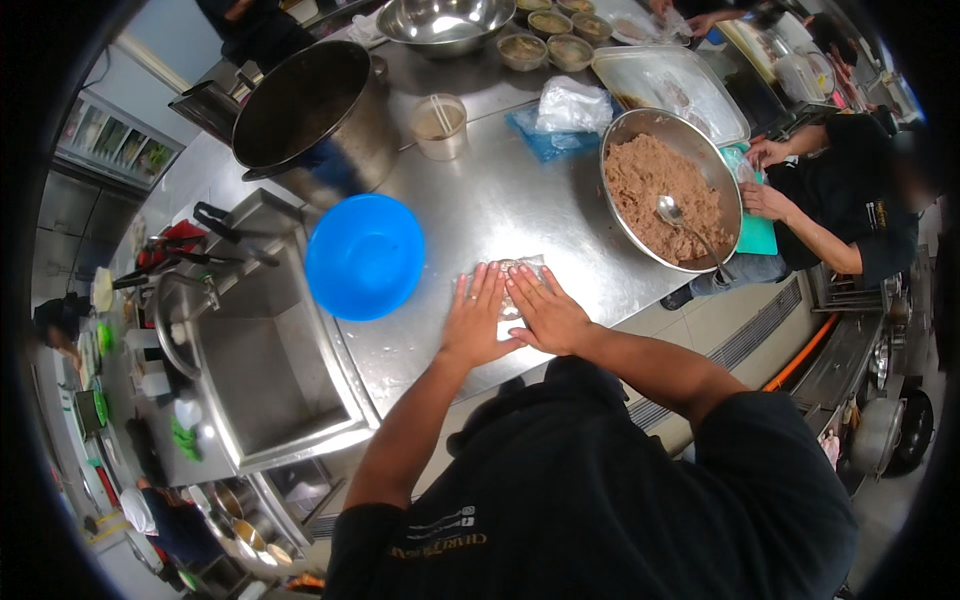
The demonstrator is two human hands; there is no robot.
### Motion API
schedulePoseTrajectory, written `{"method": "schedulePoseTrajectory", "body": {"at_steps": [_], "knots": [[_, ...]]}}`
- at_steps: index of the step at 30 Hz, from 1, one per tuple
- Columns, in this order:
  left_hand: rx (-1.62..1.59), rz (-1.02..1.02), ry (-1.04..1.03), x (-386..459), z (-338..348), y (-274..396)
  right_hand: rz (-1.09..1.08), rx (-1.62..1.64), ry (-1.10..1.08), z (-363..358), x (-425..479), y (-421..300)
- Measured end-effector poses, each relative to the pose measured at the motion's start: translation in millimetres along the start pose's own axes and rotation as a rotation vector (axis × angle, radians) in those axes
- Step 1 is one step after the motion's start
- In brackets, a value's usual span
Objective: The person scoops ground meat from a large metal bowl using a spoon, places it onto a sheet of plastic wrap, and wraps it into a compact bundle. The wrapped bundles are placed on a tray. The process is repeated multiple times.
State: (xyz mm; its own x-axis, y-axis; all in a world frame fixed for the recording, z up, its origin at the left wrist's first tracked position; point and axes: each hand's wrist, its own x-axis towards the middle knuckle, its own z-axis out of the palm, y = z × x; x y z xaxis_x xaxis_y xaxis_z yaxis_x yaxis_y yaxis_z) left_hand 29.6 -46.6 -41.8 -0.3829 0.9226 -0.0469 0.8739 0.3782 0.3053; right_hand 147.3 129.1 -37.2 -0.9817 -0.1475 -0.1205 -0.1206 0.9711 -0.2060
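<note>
My left hand (477, 315) and my right hand (549, 313) lie flat, palms down, on a small clear plastic bag (511, 307) on the stainless steel table (480, 202). Their fingertips almost meet over it, and both thumbs touch at its near end. Something brownish shows through the plastic, mostly hidden under my fingers. Left of my hands sits a blue plastic bowl (365, 259) with nothing in it. Ahead to the right, a large steel bowl (738, 225) holds ground meat (652, 176), with a metal spoon (670, 211) resting in it.
A sink (247, 367) lies left, beyond it a tall stockpot (352, 154). Farther back are a plastic tub (439, 133), plastic bags (574, 106), a metal tray (675, 82), a steel mixing bowl (445, 22) and several filled bowls (523, 51). A co-worker (832, 195) works over a green board (756, 232).
</note>
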Motion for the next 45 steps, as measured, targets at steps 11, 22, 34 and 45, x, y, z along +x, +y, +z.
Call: {"method": "schedulePoseTrajectory", "body": {"at_steps": [11, 22, 34, 45], "knots": [[-0.012, -0.113, -0.085, -8.5, 0.6, 6.4, -0.056, 0.027, 0.105, 5.3, 21.4, 5.9], [-0.053, -0.106, -0.104, -6.5, -3.0, 3.9, -0.086, 0.075, 0.083, -5.7, 19.1, 10.8], [-0.044, -0.055, -0.052, -8.1, 14.6, -5.7, -0.131, 0.077, 0.068, 15.6, 1.5, 2.0], [-0.082, -0.043, -0.102, -10.2, 1.1, -2.7, -0.109, 0.02, 0.104, 19.4, 0.4, 19.3]]}}
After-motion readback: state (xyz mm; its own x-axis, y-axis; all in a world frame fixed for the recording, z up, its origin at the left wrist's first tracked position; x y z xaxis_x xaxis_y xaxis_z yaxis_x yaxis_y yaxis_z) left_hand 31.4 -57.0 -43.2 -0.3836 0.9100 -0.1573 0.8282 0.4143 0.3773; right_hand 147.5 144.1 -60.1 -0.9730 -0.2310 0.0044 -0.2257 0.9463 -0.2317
